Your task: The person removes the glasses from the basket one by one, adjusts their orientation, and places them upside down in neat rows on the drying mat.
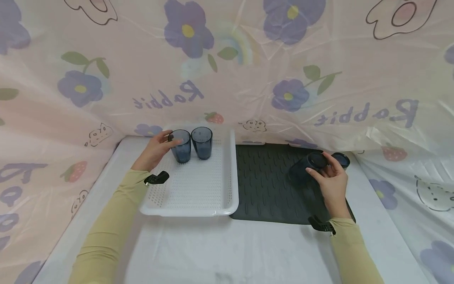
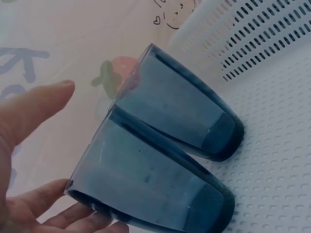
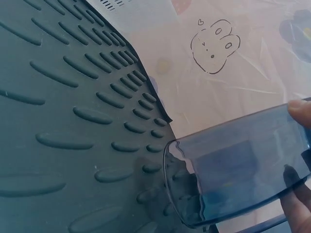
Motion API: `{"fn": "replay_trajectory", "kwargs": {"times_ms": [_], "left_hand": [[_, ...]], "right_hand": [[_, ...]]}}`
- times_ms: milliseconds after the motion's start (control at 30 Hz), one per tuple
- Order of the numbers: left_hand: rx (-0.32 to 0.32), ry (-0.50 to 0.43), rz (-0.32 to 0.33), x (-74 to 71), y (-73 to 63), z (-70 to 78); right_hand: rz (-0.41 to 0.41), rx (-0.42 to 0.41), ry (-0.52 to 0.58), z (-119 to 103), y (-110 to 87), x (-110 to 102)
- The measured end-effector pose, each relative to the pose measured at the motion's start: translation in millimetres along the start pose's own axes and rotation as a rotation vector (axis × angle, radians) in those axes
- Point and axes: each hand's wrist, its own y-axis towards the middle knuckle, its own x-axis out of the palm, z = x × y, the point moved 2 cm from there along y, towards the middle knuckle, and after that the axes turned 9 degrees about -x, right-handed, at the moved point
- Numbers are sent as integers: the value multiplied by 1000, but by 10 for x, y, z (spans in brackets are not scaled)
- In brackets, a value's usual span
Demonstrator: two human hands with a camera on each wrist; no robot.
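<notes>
Two blue see-through glass tumblers stand side by side in the white basket (image 1: pixel 233 189). My left hand (image 1: pixel 156 150) is at the left tumbler (image 1: pixel 182 152). In the left wrist view the fingers (image 2: pixel 80 213) lie along this tumbler's side, while the thumb (image 2: pixel 39 109) stands apart from the glass. Next to it is the second tumbler (image 1: pixel 202 146). Over the dark ribbed mat (image 1: pixel 262 185), my right hand (image 1: pixel 333 183) grips another tumbler (image 3: pixel 233 165) between thumb and fingers near one end. That tumbler is tilted, its far end low over the mat.
One more dark tumbler (image 1: pixel 342 159) stands behind my right hand at the mat's right edge. The basket sits beside the mat on a white table (image 1: pixel 220 248). A flowered curtain (image 1: pixel 234 79) hangs close behind both and along the sides.
</notes>
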Motion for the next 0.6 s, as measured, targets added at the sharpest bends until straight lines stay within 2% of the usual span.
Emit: {"fn": "replay_trajectory", "kwargs": {"times_ms": [167, 367, 600], "left_hand": [[29, 27, 17, 9, 4, -5], [64, 11, 9, 16, 18, -12], [77, 44, 32, 27, 57, -38]], "right_hand": [[16, 4, -45, 24, 14, -10], [15, 16, -81, 33, 31, -7], [10, 6, -128, 12, 27, -11]]}}
